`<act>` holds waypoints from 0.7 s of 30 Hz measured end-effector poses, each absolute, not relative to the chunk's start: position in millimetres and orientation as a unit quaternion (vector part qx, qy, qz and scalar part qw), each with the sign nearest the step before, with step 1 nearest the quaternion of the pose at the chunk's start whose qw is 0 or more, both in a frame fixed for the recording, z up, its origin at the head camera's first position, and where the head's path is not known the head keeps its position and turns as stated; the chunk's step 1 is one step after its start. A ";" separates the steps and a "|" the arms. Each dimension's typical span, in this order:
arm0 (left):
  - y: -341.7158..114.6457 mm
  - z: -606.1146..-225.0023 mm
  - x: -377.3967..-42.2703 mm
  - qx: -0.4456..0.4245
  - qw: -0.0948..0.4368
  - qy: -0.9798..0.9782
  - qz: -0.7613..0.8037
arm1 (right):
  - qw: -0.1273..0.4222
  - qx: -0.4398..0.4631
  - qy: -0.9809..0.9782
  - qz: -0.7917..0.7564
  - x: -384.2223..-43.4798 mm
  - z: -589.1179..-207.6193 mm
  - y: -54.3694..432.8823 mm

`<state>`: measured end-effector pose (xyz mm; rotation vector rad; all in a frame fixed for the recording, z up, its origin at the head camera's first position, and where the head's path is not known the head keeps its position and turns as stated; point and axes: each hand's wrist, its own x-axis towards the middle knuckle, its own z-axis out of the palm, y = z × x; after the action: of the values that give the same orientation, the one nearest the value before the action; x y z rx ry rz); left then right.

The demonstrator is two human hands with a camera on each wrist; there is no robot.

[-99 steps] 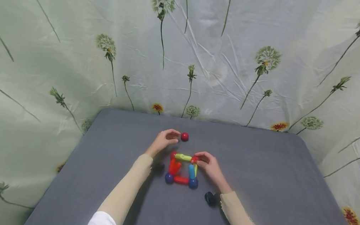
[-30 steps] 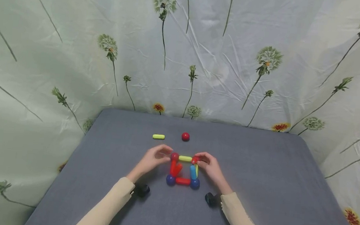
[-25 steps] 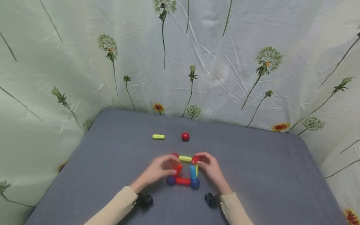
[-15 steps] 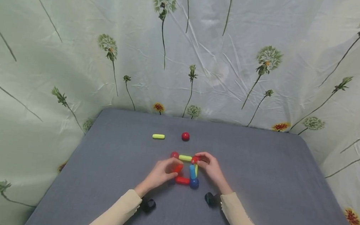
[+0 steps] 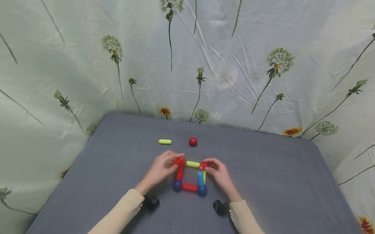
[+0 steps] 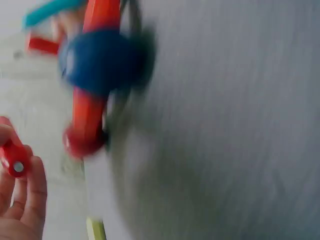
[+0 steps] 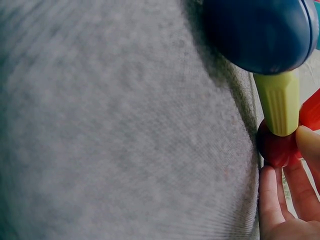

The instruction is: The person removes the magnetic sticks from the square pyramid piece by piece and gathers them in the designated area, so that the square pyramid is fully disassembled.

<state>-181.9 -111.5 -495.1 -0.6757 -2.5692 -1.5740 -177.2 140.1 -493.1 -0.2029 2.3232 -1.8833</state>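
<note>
My left hand (image 5: 161, 168) pinches a short red stick (image 6: 14, 156) above the far left corner of the square frame (image 5: 189, 187), just beside the red ball (image 5: 182, 161) there; I cannot tell if they touch. My right hand (image 5: 220, 175) is closed with thumb and fingers around a red piece (image 5: 202, 167) at the far right corner, but whether it grips the ball itself or a stick on it, I cannot tell. So my hands are apart, each at its own corner.

I judge that the base is complete, and the step in hand is to give uprights to the corners. A blue stick (image 5: 200, 178) already rises from the near right blue ball (image 5: 202, 190). The next move seems to call for setting the left stick's end on its ball, while the right hand keeps the frame steady. The near left blue ball (image 5: 177, 185) bears no upright.

The frame lies on a grey cloth-covered surface (image 5: 257, 160). Beyond it rest a loose yellow stick (image 5: 165, 141) and a loose red ball (image 5: 193, 142), well apart. Behind hangs a pale, wrinkled curtain (image 5: 235, 73), printed with dandelions.
</note>
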 end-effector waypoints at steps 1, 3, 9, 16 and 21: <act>-116.0 -495.1 -187.8 -0.207 0.040 -0.835 -0.509 | 0.070 -0.067 0.773 -0.627 -179.0 -497.8 140.7; -125.8 -496.6 -200.5 -0.182 0.063 -0.844 -0.500 | 0.068 -0.062 0.772 -0.629 -182.5 -506.1 141.6; -147.7 -501.3 -234.6 -0.122 0.085 -0.884 -0.444 | 0.074 -0.047 0.772 -0.630 -187.5 -515.4 142.8; -154.4 -502.8 -253.1 -0.109 0.063 -0.906 -0.405 | 0.078 -0.070 0.771 -0.628 -175.6 -489.6 139.8; -153.8 -505.7 -259.7 -0.099 0.066 -0.911 -0.394 | 0.083 -0.065 0.776 -0.622 -172.0 -482.6 138.7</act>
<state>-259.7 -153.8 -505.7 -0.2996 -2.7486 -1.1892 -172.0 138.7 -482.6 -0.1941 2.3164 -1.8577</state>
